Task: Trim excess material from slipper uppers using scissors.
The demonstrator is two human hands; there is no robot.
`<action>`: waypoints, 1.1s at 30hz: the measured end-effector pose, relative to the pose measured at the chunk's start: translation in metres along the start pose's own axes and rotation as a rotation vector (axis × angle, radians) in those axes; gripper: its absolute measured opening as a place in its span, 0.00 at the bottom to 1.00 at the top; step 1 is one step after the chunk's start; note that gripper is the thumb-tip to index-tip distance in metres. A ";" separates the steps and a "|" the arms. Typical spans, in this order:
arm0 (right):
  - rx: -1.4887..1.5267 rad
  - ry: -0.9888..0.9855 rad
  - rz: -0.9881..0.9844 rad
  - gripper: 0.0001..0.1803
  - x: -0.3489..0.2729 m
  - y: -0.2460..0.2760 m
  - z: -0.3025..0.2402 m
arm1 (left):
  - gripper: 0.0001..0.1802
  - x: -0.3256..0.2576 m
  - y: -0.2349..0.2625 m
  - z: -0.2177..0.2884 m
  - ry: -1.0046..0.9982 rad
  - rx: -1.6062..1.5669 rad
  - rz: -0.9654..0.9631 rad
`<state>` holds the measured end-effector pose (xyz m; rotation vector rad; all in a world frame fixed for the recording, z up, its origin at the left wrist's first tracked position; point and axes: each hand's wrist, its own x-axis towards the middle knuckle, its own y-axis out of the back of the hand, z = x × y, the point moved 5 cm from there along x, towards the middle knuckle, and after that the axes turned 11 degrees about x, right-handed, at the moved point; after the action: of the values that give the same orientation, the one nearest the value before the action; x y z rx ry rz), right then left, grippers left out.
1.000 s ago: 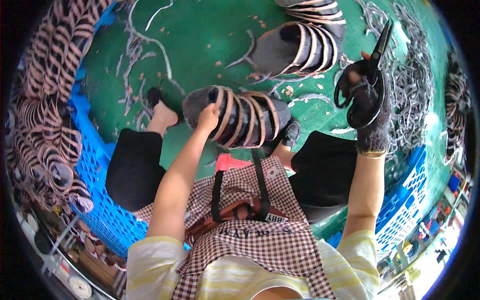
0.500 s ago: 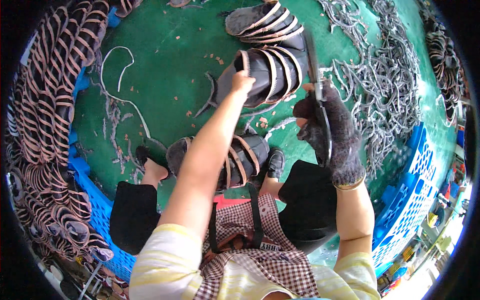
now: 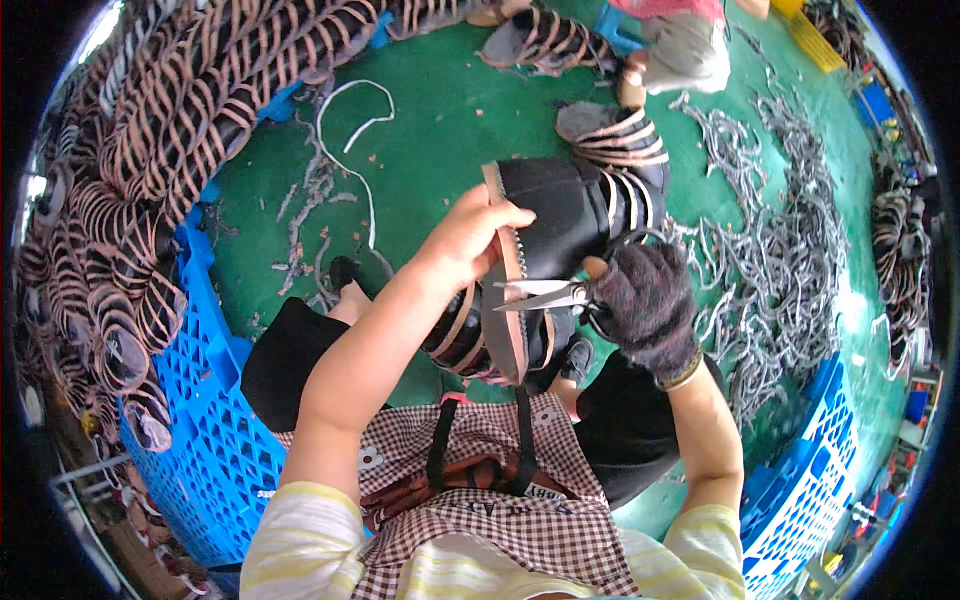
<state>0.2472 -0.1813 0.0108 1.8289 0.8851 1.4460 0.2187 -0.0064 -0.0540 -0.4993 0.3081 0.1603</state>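
Observation:
My bare left hand [image 3: 468,238] pinches the tan rim of a black shoe upper [image 3: 548,215], thumb on the dark side. The upper stands on edge, its grey-lined border facing me. A dark knitted glove with bare fingertips covers my right hand [image 3: 648,305], which is closed round a pair of scissors [image 3: 545,295]. Their blades are spread and point left across the upper's rim; whether they touch the lining I cannot tell. Behind it, a row of nested shoe uppers [image 3: 620,145] lies on the floor. More nested uppers [image 3: 460,335] sit between my legs, partly hidden.
Tangled grey trimmings [image 3: 775,230] cover the green floor [image 3: 420,130] at right. Long rolls of nested uppers [image 3: 190,130] lie at left above a blue plastic pallet [image 3: 195,350]. Another blue pallet [image 3: 810,480] is at lower right. A person in light grey trousers [image 3: 690,50] is at the far side.
My left hand has raised and turned the shoe upper onto its edge. The scissors have swung from pointing away to pointing left, blades apart at the rim. The view has shifted.

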 end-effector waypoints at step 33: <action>0.212 -0.149 -0.019 0.26 -0.029 0.102 -0.057 | 0.24 -0.190 -0.064 -0.037 -0.526 1.053 -0.514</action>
<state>0.1989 -0.2590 0.0882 2.0483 1.0081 1.2240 0.0447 -0.0946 0.0056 0.5197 -0.2708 -0.3662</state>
